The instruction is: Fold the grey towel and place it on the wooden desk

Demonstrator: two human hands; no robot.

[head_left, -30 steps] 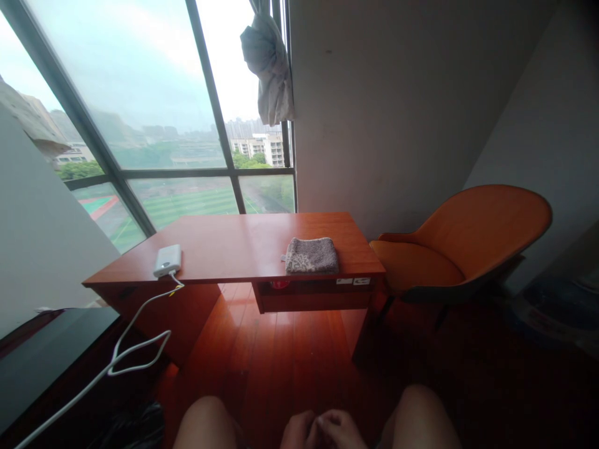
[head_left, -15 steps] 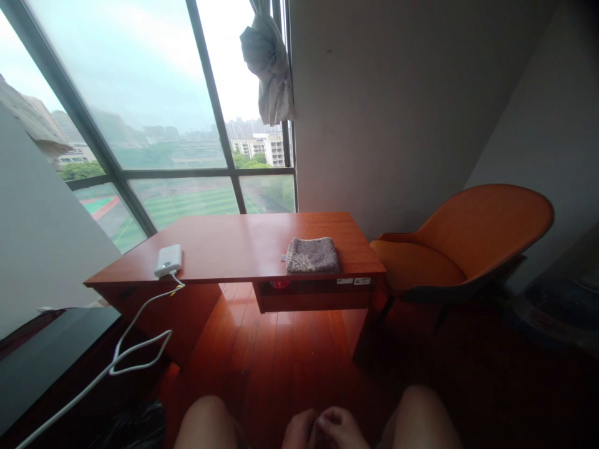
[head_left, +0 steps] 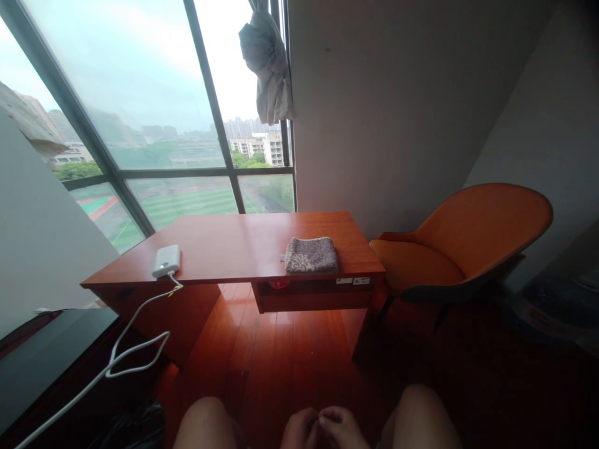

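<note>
Low in the view, between my knees, my left hand (head_left: 300, 428) and my right hand (head_left: 341, 428) are held close together with their fingertips meeting. The fingers of both are curled in, and whether anything lies between them is hidden. Farther off, a folded grey-brown towel (head_left: 311, 255) with a pale pattern lies near the front edge of the wooden desk (head_left: 234, 249). A white power bank (head_left: 167, 260) rests at the desk's left end, a white cable (head_left: 140, 318) plugged into its near side. Neither hand touches these things.
An orange chair (head_left: 486, 237) stands right of the desk. Beneath the desktop is a shelf (head_left: 318, 301) with a red item inside. The cable runs down past a dark glossy surface (head_left: 51, 349) at left. A knotted curtain (head_left: 269, 68) hangs by the window.
The whole view has shifted very slightly. My hands stay together between my knees, and the towel, power bank and cable lie where they were.
</note>
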